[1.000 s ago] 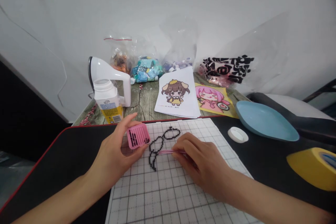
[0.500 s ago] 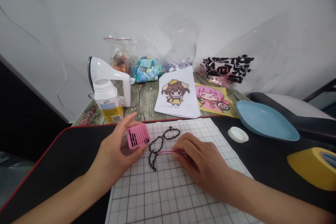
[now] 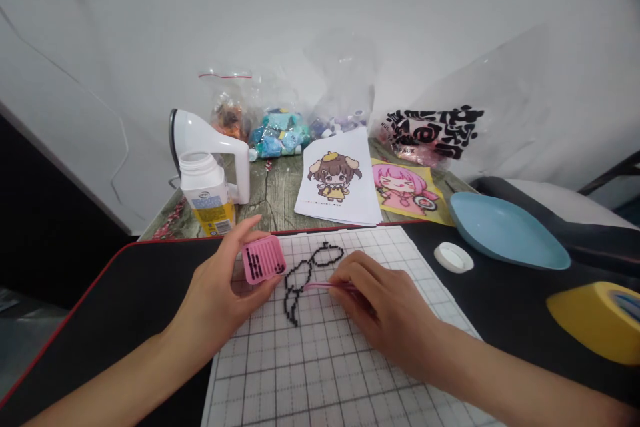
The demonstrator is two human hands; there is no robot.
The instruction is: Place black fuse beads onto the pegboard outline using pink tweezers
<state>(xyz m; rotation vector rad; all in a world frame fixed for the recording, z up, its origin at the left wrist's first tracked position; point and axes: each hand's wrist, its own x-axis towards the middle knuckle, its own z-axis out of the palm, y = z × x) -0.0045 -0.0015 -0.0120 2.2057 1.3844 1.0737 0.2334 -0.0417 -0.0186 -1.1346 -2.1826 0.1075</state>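
Note:
Between its thumb and fingers, my left hand (image 3: 220, 280) holds a small pink ridged bead tray (image 3: 265, 259) tilted toward me. Black beads lie in some of its grooves, mostly at the left side. My right hand (image 3: 373, 293) is closed on pink tweezers (image 3: 320, 285), whose tips point left and reach the black bead outline (image 3: 299, 273). That outline of small black beads forms curved shapes on the white gridded pegboard (image 3: 320, 360). Whether a bead sits between the tweezer tips is too small to tell.
Behind the pegboard are a white bottle (image 3: 205, 190), a white handled device (image 3: 215, 140), bags of coloured packets (image 3: 280, 133), a printed character sheet (image 3: 327, 193) and a pink-haired picture (image 3: 405, 190). To the right lie a white cap (image 3: 453, 257), blue tray (image 3: 507, 227) and yellow tape roll (image 3: 593, 320).
The tweezers have shifted very slightly up at the bead outline, with their tips a little higher. My left hand and the bead tray stay almost still.

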